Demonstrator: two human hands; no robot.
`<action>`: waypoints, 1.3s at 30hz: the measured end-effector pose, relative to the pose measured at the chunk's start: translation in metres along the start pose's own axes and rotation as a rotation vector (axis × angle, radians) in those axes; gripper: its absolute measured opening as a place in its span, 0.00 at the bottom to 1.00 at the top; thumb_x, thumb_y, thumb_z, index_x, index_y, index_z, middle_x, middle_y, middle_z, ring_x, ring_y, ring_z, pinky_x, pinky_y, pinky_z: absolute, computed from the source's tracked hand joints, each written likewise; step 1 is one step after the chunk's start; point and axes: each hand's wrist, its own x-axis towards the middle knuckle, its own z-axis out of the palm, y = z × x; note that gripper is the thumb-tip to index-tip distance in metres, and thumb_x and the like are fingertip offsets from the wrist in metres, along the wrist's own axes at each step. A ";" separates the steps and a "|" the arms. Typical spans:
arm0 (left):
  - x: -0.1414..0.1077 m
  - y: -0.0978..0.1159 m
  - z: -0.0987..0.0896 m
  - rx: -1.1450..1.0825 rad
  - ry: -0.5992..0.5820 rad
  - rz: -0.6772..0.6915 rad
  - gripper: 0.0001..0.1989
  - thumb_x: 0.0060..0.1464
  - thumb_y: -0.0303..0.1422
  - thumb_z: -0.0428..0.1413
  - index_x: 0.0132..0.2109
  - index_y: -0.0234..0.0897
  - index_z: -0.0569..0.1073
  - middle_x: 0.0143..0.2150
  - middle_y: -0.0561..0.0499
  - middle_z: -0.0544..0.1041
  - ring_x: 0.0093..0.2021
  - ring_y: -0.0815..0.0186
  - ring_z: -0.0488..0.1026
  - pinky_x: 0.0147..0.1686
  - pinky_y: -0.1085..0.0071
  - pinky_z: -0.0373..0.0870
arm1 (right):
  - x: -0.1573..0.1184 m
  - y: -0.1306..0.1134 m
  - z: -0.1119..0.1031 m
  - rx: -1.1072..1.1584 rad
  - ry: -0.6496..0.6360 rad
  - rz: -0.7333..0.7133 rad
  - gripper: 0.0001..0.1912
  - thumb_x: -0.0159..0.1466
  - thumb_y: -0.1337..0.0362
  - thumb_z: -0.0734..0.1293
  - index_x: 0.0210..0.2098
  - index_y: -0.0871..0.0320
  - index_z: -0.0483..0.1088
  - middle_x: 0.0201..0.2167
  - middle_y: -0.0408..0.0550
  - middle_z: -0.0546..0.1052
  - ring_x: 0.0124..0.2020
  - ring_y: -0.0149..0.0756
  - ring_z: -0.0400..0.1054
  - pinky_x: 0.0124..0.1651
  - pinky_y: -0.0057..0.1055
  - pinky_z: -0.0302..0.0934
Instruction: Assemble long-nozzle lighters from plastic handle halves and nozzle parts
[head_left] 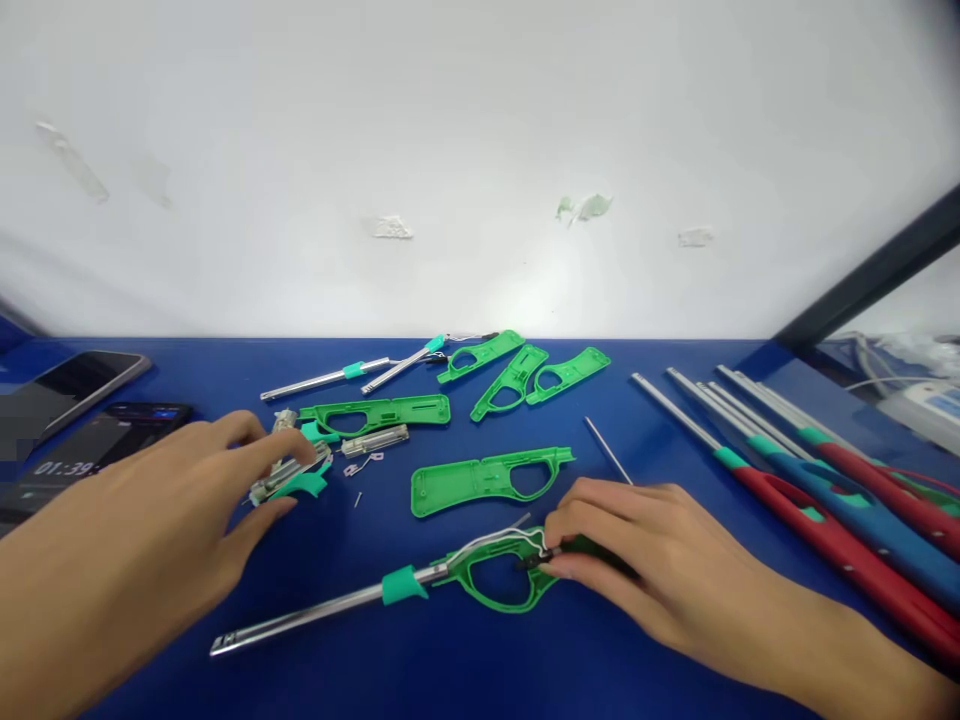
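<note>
My left hand (202, 480) reaches over a clear lighter fuel tank (274, 488) with a teal trigger (306, 484). Its index fingertip rests on the tank; the thumb is spread away, near the trigger. At front centre lies an opened gas lighter: a green half-shell (491, 598) with a metal tube (307, 612), a teal collar (403, 585) and a white wire (491, 541). My right hand (637, 560) pinches a small black part (536, 561) at the wire's end, over the half-shell's handle. The palm hides the handle's far end.
Behind lie another green half-shell (465, 485), a second clear tank (375, 440), a small metal link (364, 463) and a thin rod (607, 450). More green shells (566, 375) and tubes (322, 382) lie farther back. Whole lighters (817, 535) line the right; phones (82, 390) lie left.
</note>
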 end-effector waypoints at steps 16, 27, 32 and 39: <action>-0.006 0.070 0.007 -0.200 -0.018 0.517 0.11 0.75 0.34 0.50 0.56 0.47 0.75 0.49 0.56 0.85 0.44 0.70 0.84 0.45 0.78 0.79 | 0.000 -0.007 -0.003 -0.058 0.116 -0.036 0.20 0.81 0.52 0.55 0.45 0.48 0.77 0.40 0.36 0.84 0.37 0.28 0.80 0.34 0.30 0.63; -0.023 0.098 0.028 -0.281 0.007 0.593 0.13 0.74 0.24 0.49 0.54 0.39 0.78 0.44 0.54 0.84 0.42 0.67 0.78 0.41 0.73 0.78 | -0.006 -0.009 0.004 -0.140 0.163 -0.072 0.19 0.82 0.55 0.55 0.45 0.49 0.75 0.38 0.36 0.83 0.36 0.30 0.80 0.35 0.33 0.62; -0.025 0.103 0.030 -0.255 0.043 0.531 0.12 0.73 0.25 0.52 0.51 0.39 0.79 0.42 0.50 0.80 0.38 0.66 0.75 0.35 0.71 0.76 | -0.006 -0.011 0.005 -0.159 0.183 -0.096 0.20 0.82 0.56 0.54 0.43 0.49 0.75 0.36 0.36 0.83 0.34 0.29 0.79 0.34 0.33 0.61; -0.022 0.111 0.030 -0.302 0.074 0.569 0.12 0.72 0.20 0.51 0.48 0.36 0.78 0.40 0.53 0.83 0.38 0.67 0.77 0.40 0.68 0.74 | -0.005 -0.014 0.006 -0.199 0.245 -0.140 0.22 0.82 0.58 0.53 0.43 0.50 0.76 0.36 0.36 0.85 0.33 0.30 0.79 0.31 0.35 0.60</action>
